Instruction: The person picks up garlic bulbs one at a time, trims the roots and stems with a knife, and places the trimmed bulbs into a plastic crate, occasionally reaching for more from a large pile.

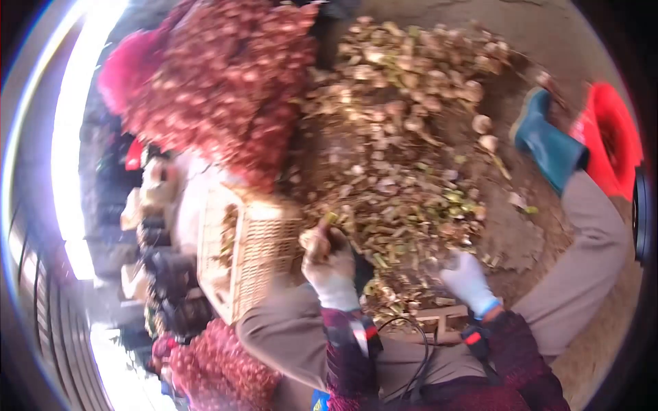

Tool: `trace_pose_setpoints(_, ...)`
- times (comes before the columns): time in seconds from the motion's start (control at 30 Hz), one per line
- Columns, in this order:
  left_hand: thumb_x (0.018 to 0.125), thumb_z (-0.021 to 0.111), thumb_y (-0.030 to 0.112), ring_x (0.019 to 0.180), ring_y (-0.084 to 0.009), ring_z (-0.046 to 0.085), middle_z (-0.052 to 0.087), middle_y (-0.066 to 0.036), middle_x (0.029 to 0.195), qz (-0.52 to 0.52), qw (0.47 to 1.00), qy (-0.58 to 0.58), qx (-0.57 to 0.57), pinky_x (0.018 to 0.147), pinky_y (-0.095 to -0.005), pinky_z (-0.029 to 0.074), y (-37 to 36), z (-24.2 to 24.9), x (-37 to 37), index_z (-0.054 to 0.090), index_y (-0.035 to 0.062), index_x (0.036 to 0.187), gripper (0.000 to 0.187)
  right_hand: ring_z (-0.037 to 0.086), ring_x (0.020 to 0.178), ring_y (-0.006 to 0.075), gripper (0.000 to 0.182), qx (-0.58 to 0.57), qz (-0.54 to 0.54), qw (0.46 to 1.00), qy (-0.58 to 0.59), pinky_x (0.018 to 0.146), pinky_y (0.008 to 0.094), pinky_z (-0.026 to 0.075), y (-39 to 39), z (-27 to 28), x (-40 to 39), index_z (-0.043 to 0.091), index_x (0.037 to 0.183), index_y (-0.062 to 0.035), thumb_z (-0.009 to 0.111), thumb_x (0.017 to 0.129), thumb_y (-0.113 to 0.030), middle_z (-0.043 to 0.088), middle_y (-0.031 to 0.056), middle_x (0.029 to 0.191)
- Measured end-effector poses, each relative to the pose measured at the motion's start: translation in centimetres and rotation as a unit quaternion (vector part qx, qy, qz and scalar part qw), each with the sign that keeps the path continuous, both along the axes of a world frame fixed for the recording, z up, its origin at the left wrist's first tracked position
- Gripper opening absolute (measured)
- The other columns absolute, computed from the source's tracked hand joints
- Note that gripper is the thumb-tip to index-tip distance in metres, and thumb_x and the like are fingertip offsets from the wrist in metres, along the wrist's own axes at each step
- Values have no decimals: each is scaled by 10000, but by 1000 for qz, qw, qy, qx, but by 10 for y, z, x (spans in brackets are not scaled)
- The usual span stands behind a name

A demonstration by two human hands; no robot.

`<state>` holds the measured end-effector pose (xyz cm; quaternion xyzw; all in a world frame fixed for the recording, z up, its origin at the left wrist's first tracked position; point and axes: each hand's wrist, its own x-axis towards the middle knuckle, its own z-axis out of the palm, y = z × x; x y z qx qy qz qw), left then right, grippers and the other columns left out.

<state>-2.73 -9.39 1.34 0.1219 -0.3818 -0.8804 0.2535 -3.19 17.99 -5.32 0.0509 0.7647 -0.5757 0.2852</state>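
Note:
My left hand [330,274], in a whitish glove with soiled fingers, is closed around a garlic bulb [315,241]. A short greenish stem stub [330,218] shows at its top. My right hand [469,279], in a white glove with a blue cuff, is held apart to the right. Its fingers look curled, but blur hides what is in them. Below and beyond both hands lie many cut garlic stems [391,233] on the ground. Farther out is a heap of garlic bulbs [411,75] with stalks.
A cream plastic crate [267,250] stands beside my left knee. Large red mesh sacks of bulbs [219,82] rise behind it; another mesh sack [219,363] lies lower left. On the right are a teal boot [552,147] and a red bucket-like container [603,137]. Loose bulbs [482,125] lie near the boot.

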Motion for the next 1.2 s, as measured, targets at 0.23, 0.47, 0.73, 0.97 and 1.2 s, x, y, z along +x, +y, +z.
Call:
trace_pose_setpoints(0.23, 920, 578, 161, 953, -241, 655, 659, -162, 1080, 94, 992, -80, -32, 895, -384, 551, -33, 31, -68, 559, -63, 1157, 327, 520, 609, 111, 196, -109, -114, 987, 42, 556, 294, 442, 19, 35, -8, 622, 939, 24, 617, 771, -77, 572, 43, 652)
trace_pose_setpoints(0.47, 841, 702, 166, 646, -153, 611, 628, -74, 832, -263, 842, -381, -277, 527, -245, 488, 206, -150, -243, 559, -51, 1056, 337, 422, 549, 55, 179, -174, -318, 932, -27, 522, 256, 383, 69, 30, -36, 505, 719, -59, 663, 797, -31, 482, -38, 605)
trace_pose_setpoints(0.73, 799, 752, 232, 969, -205, 644, 659, -156, 1043, -269, 759, -334, -489, 842, -313, 513, 274, -205, -270, 490, -54, 1225, 577, 552, 511, 114, 166, -231, -481, 836, -129, 470, 247, 440, 99, 40, -63, 538, 664, -36, 621, 770, 62, 607, 69, 672)
trace_pose_setpoints(0.97, 722, 753, -9, 954, -170, 611, 603, -70, 1090, -324, 892, -257, -181, 879, -297, 513, 193, -64, -155, 460, 7, 1307, 654, 547, 546, 217, 180, -57, -229, 972, 19, 545, 335, 432, 102, 29, -49, 518, 757, -35, 669, 773, -132, 524, 103, 598)
trace_pose_setpoints(1.2, 793, 675, 2, 871, -165, 642, 595, -79, 1037, -307, 833, -284, -363, 714, -289, 572, 131, 31, -38, 435, 115, 1244, 523, 635, 631, 318, 176, 110, 71, 950, 284, 559, 429, 507, 78, 57, -19, 585, 839, -93, 668, 698, -158, 599, 107, 726)
